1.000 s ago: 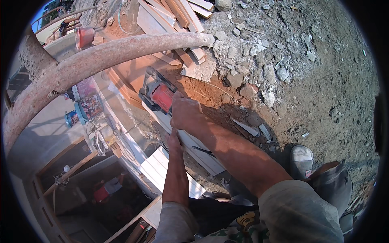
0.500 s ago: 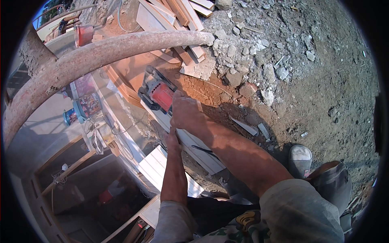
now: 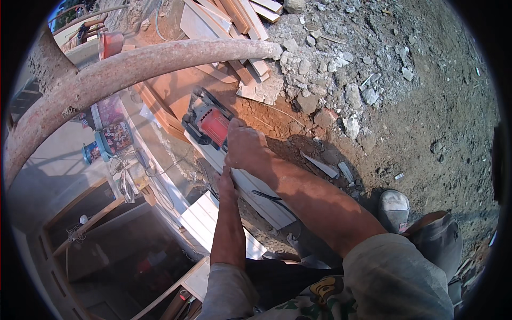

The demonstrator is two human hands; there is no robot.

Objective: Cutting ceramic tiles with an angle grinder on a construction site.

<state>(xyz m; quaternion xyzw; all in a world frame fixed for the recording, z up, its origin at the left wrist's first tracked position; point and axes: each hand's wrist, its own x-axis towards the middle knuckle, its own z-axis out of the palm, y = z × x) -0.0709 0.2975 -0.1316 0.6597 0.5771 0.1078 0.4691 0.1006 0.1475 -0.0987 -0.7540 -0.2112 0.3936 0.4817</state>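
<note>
We note the right hand (image 3: pixel 246 150) closed around the rear of a red and black power saw (image 3: pixel 209 121), which sits on a long white board (image 3: pixel 250 186). The board's long axis runs from the lower right, near our body, up and to the left toward the saw, and the saw lies in line with it, just beyond the right hand's knuckles, touching the hand. The left hand (image 3: pixel 226 178) lies on the board's left edge just behind and below the right hand, nearer our body; its fingers appear to press flat on the board, though we cannot tell whether they curl round the edge. The right hand is thus the one nearer the saw, with the left hand close behind it. Left of the board we see a second white slatted panel (image 3: pixel 205 220). Beyond the saw lies a stack of pale wooden planks (image 3: pixel 234 16). A thick, rough curved pipe (image 3: pixel 128 69) arcs across the upper left. To the right the ground is bare dirt strewn with rubble (image 3: pixel 330 64). A dusty shoe (image 3: pixel 393 209) stands on the dirt to the lower right.
</note>
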